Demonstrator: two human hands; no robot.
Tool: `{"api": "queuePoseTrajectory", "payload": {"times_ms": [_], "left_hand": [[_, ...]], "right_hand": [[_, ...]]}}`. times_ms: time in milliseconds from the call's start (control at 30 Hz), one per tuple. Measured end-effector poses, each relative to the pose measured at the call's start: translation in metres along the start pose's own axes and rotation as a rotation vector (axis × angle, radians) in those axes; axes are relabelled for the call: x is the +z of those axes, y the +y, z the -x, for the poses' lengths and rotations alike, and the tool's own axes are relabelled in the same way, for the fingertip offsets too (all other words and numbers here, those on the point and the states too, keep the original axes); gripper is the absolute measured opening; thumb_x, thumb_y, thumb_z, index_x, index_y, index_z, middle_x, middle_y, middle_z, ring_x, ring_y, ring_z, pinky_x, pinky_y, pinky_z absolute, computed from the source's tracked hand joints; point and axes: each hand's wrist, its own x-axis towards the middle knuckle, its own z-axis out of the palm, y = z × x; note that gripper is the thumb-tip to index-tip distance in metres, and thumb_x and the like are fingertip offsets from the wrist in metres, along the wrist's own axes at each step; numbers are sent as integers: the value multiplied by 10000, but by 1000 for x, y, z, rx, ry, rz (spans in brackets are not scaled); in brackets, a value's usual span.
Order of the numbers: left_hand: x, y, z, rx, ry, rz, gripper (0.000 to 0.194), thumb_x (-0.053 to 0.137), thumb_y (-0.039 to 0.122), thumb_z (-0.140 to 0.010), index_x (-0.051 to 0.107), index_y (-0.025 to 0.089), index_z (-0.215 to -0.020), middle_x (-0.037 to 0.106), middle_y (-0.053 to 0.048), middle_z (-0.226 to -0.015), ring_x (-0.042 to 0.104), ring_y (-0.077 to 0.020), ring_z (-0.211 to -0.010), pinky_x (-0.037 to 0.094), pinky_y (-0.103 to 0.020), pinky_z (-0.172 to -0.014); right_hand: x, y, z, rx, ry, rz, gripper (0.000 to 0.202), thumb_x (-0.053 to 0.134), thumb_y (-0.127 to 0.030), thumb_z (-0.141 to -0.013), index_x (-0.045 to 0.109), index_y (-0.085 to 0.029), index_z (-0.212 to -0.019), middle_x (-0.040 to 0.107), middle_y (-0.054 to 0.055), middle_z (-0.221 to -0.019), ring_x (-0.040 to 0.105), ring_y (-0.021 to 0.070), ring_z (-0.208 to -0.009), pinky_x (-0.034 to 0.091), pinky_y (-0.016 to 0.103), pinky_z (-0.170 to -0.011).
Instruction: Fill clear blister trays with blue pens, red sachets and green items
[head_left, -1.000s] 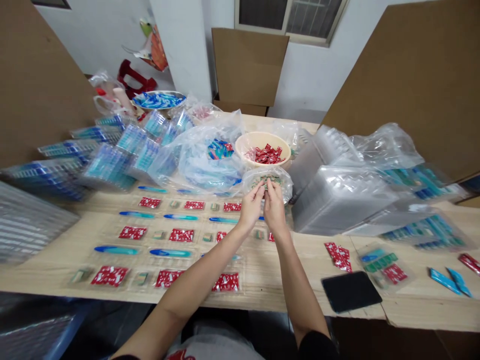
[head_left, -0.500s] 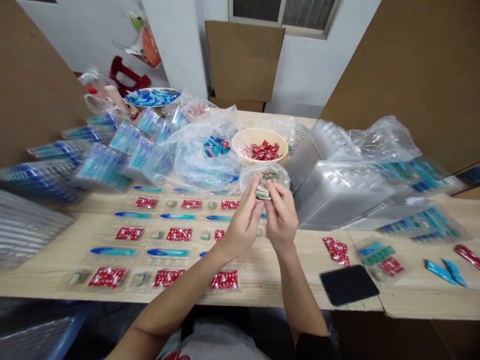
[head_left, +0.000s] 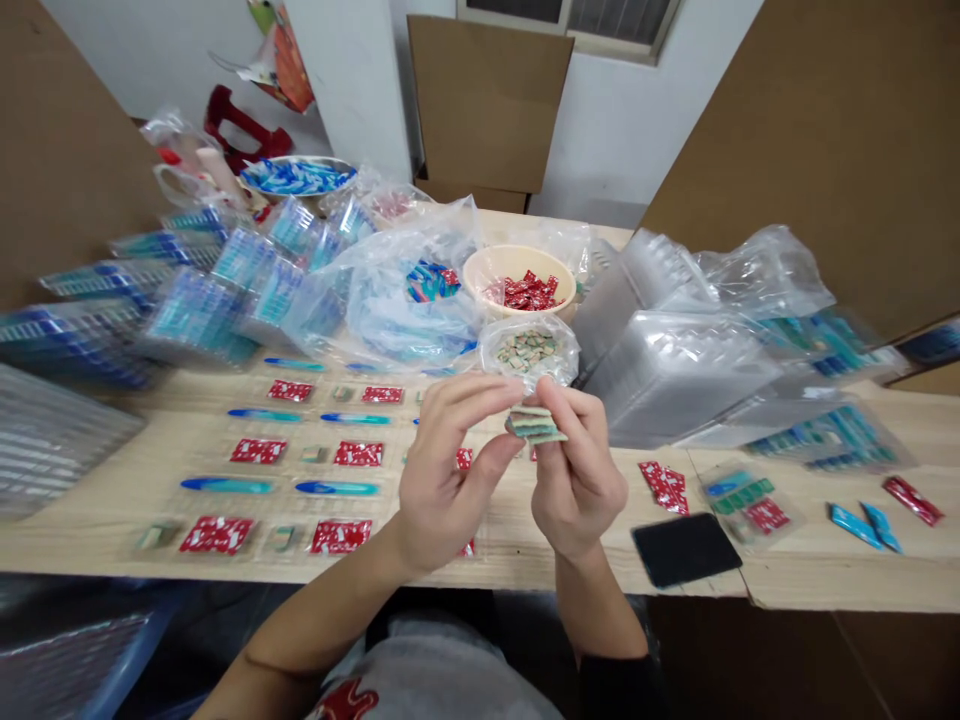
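A small stack of pale green squares (head_left: 535,424) is between my two hands, over the front middle of the table. My right hand (head_left: 577,468) pinches the stack from its right side. My left hand (head_left: 459,468) is at the stack's left, fingers curved and thumb near its edge, apart from each other. Just beyond them sits a clear bag of similar small squares (head_left: 532,350). Clear trays lie to the left, holding red packets (head_left: 216,535), blue pens (head_left: 337,488) and small square pieces (head_left: 313,454); my hands and forearms cover part of them.
A cream bowl (head_left: 480,285) of red packets stands behind the bag. Stacked clear trays (head_left: 675,370) rise at the right, near a black phone (head_left: 687,550). Filled trays (head_left: 199,315) are piled at the left. A metal bowl (head_left: 345,180) of blue items stands at the back.
Both hands have come nearer to me with the stack, uncovering the bag of squares. My left hand has opened wider and moved left. The view has shifted slightly.
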Motion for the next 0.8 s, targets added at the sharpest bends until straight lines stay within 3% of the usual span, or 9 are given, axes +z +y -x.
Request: {"api": "queuePoseTrajectory", "payload": {"times_ms": [300,400,600,800], "left_hand": [[-23,8,0,3,34,81,258,581,142,-901,635,234,-1135,696,-26,-1026,638,-132,-978,530,-273,-873],[-27,10,2,-58,87,102,209,586,158,-901,651,232,-1086,699,-11,-958,649,-113,-909,537,-238,-824],[-31,14,9,-174,255,159,147,586,205,-907,668,243,-1023,684,3,-911,653,-98,-875,540,-204,-787],[-41,16,7,-250,318,193,106,615,256,-891,685,245,-970,689,14,-886,657,-83,-863,539,-179,-792]], "right_hand": [[12,-15,1,-133,-9,74,513,457,-112,-957,393,-266,-1441,618,67,-1155,590,175,-1063,552,326,-872],[21,-20,3,-128,24,70,505,466,-112,-954,417,-283,-1427,616,61,-1138,593,172,-1053,556,324,-854],[41,-33,10,-110,247,22,447,599,-60,-876,608,-305,-1249,627,15,-978,612,126,-887,559,257,-712],[51,-40,9,-1,191,-142,282,602,-83,-871,649,-270,-1076,638,17,-972,626,157,-898,569,336,-748]]}}
